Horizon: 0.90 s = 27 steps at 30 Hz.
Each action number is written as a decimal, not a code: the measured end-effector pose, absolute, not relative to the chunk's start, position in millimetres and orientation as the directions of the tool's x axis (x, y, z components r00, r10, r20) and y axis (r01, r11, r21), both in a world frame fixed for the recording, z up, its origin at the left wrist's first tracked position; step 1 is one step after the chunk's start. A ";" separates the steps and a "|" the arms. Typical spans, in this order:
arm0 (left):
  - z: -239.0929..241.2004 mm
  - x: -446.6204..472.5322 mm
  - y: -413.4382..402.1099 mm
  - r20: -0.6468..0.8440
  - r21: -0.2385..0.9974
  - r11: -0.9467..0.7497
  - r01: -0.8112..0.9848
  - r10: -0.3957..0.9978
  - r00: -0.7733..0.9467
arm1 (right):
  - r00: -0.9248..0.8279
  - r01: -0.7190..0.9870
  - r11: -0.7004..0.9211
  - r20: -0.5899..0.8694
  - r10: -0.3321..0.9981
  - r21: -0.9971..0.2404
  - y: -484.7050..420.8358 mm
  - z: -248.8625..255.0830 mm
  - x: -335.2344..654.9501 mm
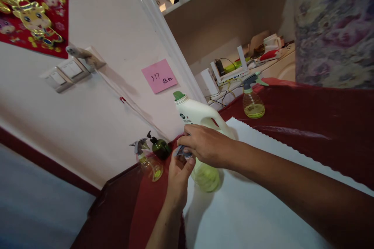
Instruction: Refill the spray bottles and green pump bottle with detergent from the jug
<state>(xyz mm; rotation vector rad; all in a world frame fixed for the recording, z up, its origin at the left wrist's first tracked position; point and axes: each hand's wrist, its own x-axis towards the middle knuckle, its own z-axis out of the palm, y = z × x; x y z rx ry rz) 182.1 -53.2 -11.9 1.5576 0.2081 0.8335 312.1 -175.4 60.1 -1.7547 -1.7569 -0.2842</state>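
Spray head is gripped by left hand and right hand; note reads "377".

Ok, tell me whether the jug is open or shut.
The jug looks open: no cap covers its green spout, and the neck's threads show.

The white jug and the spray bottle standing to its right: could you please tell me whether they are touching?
Apart. The head view shows dark red table surface between the white jug and the spray bottle.
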 end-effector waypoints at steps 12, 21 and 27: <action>-14.6 176.7 -45.2 0.296 0.955 -0.172 -0.241 0.593 0.749 | 0.099 0.957 0.077 0.565 0.819 -0.279 -175.4 60.3 313.0; -5.8 183.3 -58.7 0.381 0.924 -0.230 -0.304 0.602 0.702 | 0.099 0.956 0.078 0.562 0.821 -0.282 -175.5 60.8 312.2; -11.4 178.0 -45.0 0.330 0.944 -0.201 -0.262 0.590 0.737 | 0.099 0.959 0.073 0.566 0.818 -0.274 -174.4 59.3 313.2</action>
